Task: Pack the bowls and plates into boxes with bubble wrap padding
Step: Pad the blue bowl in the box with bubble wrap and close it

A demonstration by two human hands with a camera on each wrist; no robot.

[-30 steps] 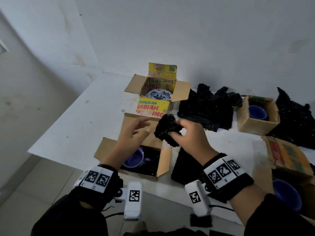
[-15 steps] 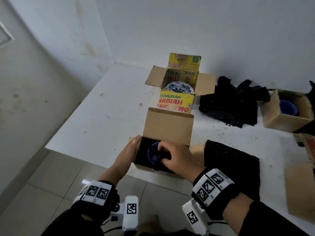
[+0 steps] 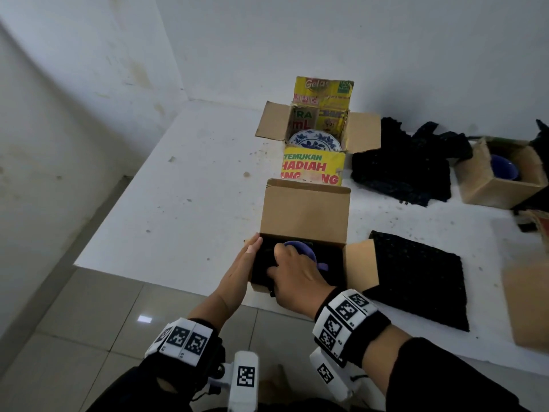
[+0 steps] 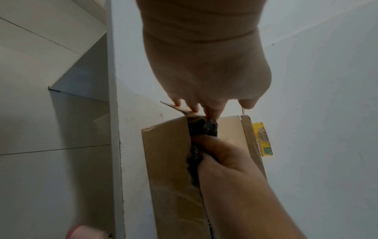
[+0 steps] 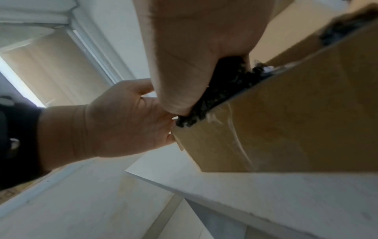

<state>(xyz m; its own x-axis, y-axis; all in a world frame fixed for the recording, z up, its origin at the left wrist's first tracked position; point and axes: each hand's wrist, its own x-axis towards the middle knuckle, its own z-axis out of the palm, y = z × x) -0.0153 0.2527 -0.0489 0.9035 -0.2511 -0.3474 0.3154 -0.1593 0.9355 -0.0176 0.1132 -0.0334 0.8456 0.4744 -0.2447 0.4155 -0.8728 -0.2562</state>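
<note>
Head view: my left hand point(image 3: 242, 270) flat, fingers straight, against left wall of brown box point(image 3: 304, 215) at desk point(image 3: 178, 203) front edge. My right hand point(image 3: 298, 276) inside, curled on black bubble wrap beside purple bowl point(image 3: 300, 248).

Left wrist view: wrap wad point(image 4: 210, 127) bulging over box rim.

Right wrist view: right hand point(image 5: 196, 53) grips wrap point(image 5: 220, 84) at rim.

Risk: hard push could slide box off desk edge; loose wrap leaves bowl unpadded.
</note>
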